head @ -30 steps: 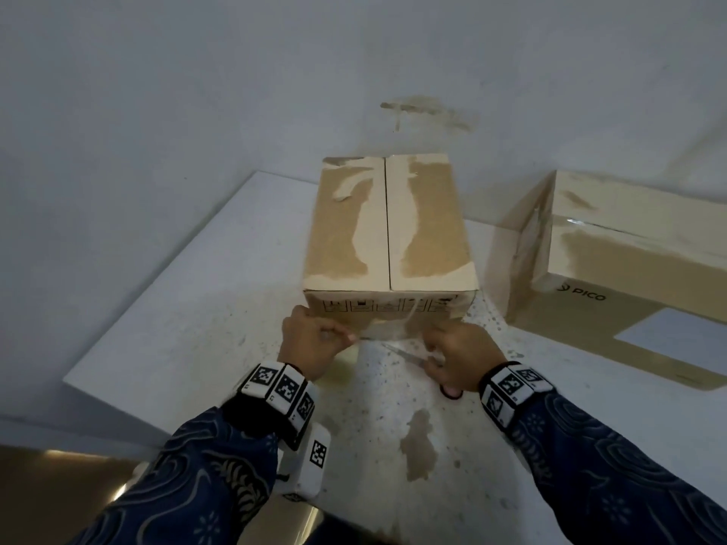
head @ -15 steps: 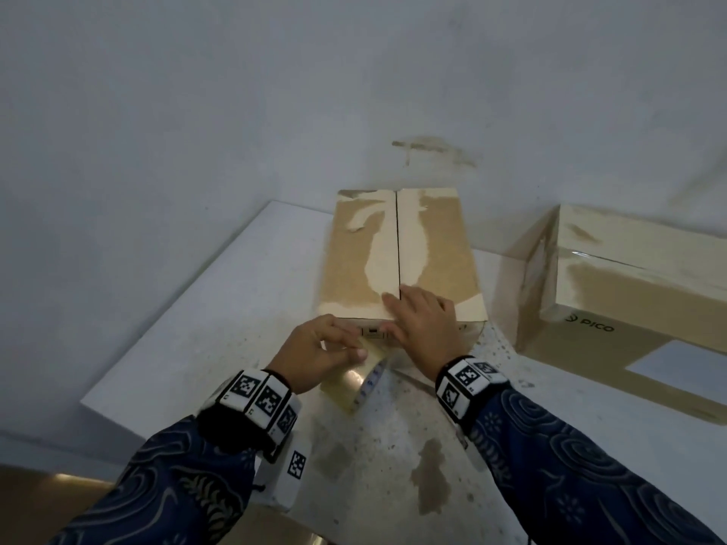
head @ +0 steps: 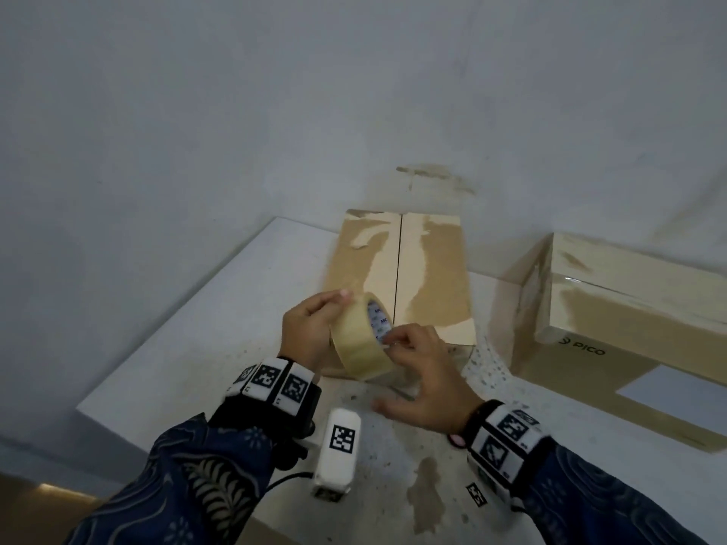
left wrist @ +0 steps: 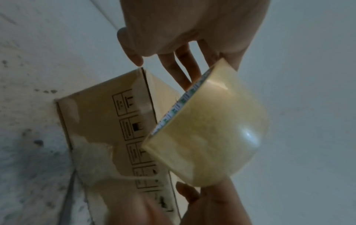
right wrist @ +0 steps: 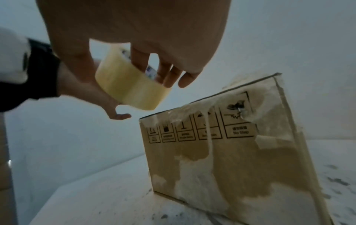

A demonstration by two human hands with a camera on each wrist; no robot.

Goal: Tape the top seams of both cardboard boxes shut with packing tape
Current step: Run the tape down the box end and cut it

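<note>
Left hand [head: 310, 332] clasps the glossy round tape roll [head: 360, 344]; right hand's [head: 423, 381] fingertips pick its edge.

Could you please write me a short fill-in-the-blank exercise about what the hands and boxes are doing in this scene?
1. The left hand holds a roll of ____.
2. The right hand picks at the tape roll with its ____.
3. The near cardboard box has a top seam that is still ____.
4. The box on the right is printed with the word ____.

Missing words: packing tape; fingertips; untaped; PICO

"PICO" on right box [head: 581, 350], "No Step" on near box [right wrist: 240, 132]
</note>
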